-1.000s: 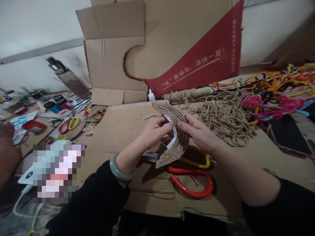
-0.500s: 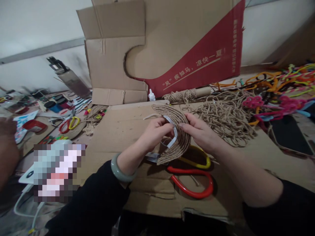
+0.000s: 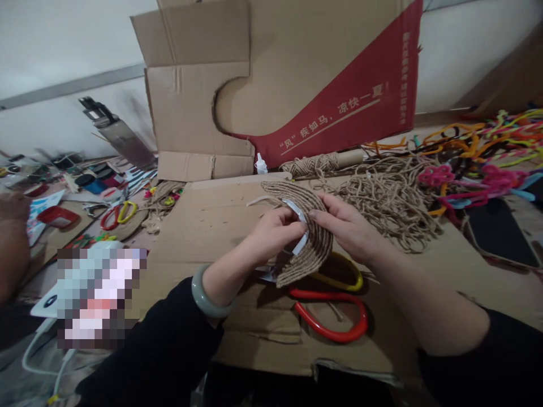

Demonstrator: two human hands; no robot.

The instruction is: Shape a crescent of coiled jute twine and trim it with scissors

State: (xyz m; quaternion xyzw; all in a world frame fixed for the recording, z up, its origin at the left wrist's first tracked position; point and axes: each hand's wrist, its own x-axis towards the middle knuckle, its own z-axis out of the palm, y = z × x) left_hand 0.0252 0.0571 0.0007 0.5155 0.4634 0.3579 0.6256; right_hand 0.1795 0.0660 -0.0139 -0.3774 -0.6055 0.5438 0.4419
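A curved crescent of twine rows [image 3: 318,249] is held up between my two hands. White strips [image 3: 301,247] line its inner edge. My left hand [image 3: 278,232] pinches that inner edge, thumb on the white strip and fingers partly hidden behind. From the right, my right hand [image 3: 345,223] grips the outer rows, its thumb pressed on the twine. Just below the piece lie scissors with one red handle [image 3: 360,319] and one yellow handle [image 3: 354,274]; their blades are hidden. A loose tangle of twine [image 3: 390,198] spreads beyond my right hand.
A cardboard sheet [image 3: 190,226] covers the table under my hands, with a large cardboard panel [image 3: 297,56] standing behind. A white glue bottle [image 3: 261,164] and a twine roll [image 3: 314,164] stand at its foot. A phone [image 3: 503,232] lies right. Another person's hand [image 3: 12,237] is far left.
The twine crescent has shifted and turned slightly, its lower end moving a little right. My left thumb has slid right along the white strip. My right hand stays almost in place.
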